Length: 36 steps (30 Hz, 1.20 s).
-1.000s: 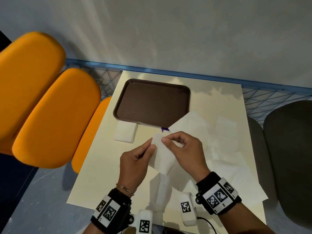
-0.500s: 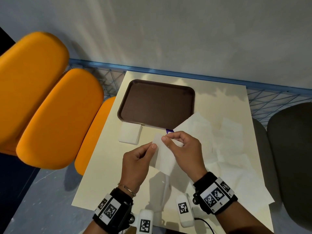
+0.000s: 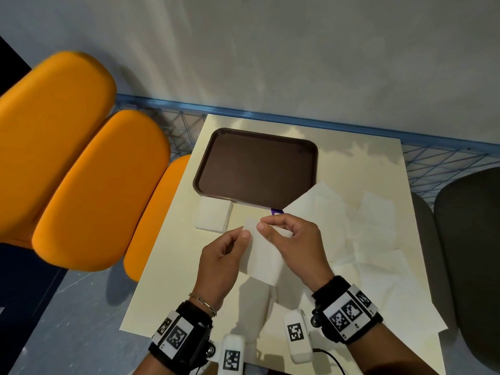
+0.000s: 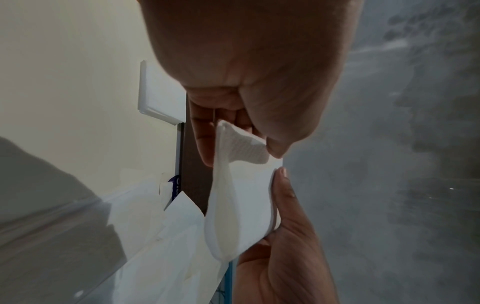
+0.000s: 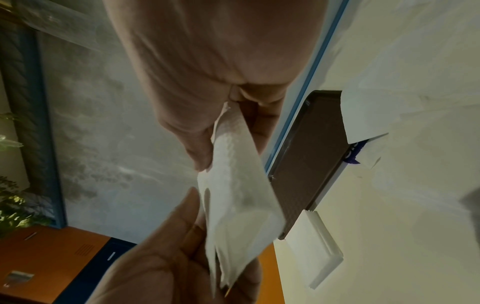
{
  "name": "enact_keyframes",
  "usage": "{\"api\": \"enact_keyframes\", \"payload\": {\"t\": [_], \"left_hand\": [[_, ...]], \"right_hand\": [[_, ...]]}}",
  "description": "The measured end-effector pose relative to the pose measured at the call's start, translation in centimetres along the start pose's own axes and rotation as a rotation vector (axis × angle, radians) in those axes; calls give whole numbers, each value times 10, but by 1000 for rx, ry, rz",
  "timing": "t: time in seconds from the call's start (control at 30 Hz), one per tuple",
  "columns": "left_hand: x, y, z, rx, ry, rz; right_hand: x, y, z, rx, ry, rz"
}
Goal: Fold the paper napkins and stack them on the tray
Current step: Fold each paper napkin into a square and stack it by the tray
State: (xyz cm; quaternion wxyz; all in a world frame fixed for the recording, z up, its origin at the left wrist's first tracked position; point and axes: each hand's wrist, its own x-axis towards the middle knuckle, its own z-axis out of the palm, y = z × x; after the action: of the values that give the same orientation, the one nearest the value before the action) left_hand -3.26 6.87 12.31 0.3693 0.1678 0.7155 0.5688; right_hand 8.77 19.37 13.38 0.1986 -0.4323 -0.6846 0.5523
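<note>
We look down at our two hands working above a cream table [image 3: 167, 280], and little differs from a second ago: the same single white napkin [image 3: 263, 255] hangs between them, lifted clear of the tabletop, and only our view has drifted slightly so the scene sits a touch further right. Our left hand [image 3: 220, 266] pinches the napkin's left edge between thumb and forefinger; our right hand [image 3: 297, 247] pinches its upper right corner, fingers curled over the paper. In the left wrist view the napkin bows into a loose loop, its layers not yet pressed flat, so we judge the fold to be in the middle of being made, with edges being matched rather than creased. The brown tray [image 3: 200, 185] lies at the far side of the table, bare, with nothing stacked on it. One folded napkin [image 3: 212, 216] rests on the table just beside the tray's near left corner, touching or nearly touching its rim; we cannot tell which. Unfolded napkins [image 3: 373, 239] spread loosely over the right side of the table, one overlapping the tray's near right corner. Most of the task seems to lie ahead
</note>
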Motion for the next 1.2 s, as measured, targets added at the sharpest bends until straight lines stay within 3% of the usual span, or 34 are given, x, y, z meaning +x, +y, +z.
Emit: {"api": "enact_keyframes", "payload": {"t": [0.23,0.4,0.6,0.83,1.2], "left_hand": [[9,-6,-5,95,-3,19],[12,-10,-9,64,39,-11],[17,-16,-19,108,76,31],[20,-15,-29,158,71,88],[25,-20,-37,40,118,14]], "right_hand": [[4,5,5,10,-41,3],[8,14,-1,142,-122,113],[12,16,-5,332,-120,193],[20,18,2,353,-243,272],[23,12,17,402,-100,220]]}}
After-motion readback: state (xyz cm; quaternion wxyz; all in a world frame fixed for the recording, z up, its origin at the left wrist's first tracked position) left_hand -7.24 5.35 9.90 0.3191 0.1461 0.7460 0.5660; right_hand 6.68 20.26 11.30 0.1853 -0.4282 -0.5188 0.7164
